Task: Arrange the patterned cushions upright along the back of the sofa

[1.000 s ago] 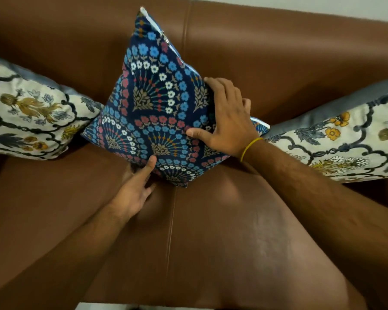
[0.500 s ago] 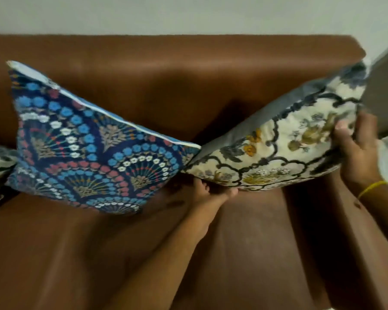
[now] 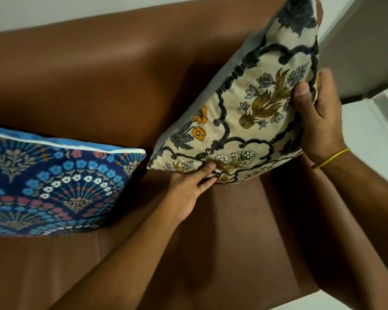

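A cream cushion with dark trellis lines and yellow flowers is tilted up on one corner at the right end of the brown sofa. My left hand grips its lower edge, thumb on the front. My right hand clasps its right edge, and a yellow band circles that wrist. A navy cushion with blue, white and red fan flowers leans against the sofa back at the left, apart from the cream one.
The brown seat spreads below the cushions, with a seam on the left. A pale wall rises behind the sofa. Grey furniture and a white floor lie past the sofa's right end.
Both hands left the navy cushion and took hold of the cream one. Since then the cream cushion has been lifted and turned more upright, and the view has swung right.
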